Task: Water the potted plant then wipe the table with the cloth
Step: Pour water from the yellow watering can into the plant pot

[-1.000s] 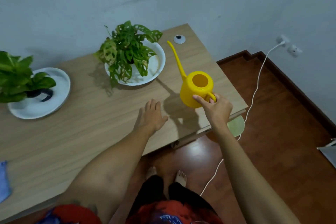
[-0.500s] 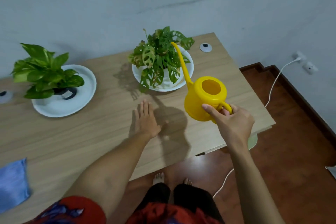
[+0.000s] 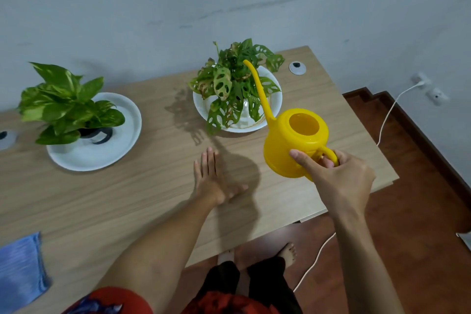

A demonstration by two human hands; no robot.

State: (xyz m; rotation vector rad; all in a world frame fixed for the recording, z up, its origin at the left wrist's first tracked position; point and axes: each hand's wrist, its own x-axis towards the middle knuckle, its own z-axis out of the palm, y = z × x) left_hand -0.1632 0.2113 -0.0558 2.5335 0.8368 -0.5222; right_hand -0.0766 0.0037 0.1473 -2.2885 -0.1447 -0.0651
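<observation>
Right of centre in the frame, the right hand (image 3: 341, 181) has its fingers curled through the loop handle of the yellow watering can (image 3: 295, 143), with the thumb pressed flat against the can's round body. The can is held above the table (image 3: 127, 199), its long thin spout (image 3: 257, 84) reaching up and left over the holed leaves of the potted plant (image 3: 234, 86), which stands in a white saucer (image 3: 275, 99) at upper centre. No water shows at the tip.

The can looks like thin, smooth, rigid plastic, so most of its weight would be whatever water is inside (the level cannot be read through the open top). The handle is the sensible hold, and the thumb on the body helps steady the tilt; the long spout will swing wide with any small turn of the wrist, so a slow tip should keep water off the leaves and saucer rim.

The left hand (image 3: 214, 181) lies flat and spread on the tabletop at centre, holding nothing. A second leafy plant (image 3: 66, 102) sits on its own plate at upper left. The blue cloth (image 3: 20, 270) lies untouched at the lower left edge, soft and limp by the look of it, easiest bunched under a flat palm for the wiping to come.
</observation>
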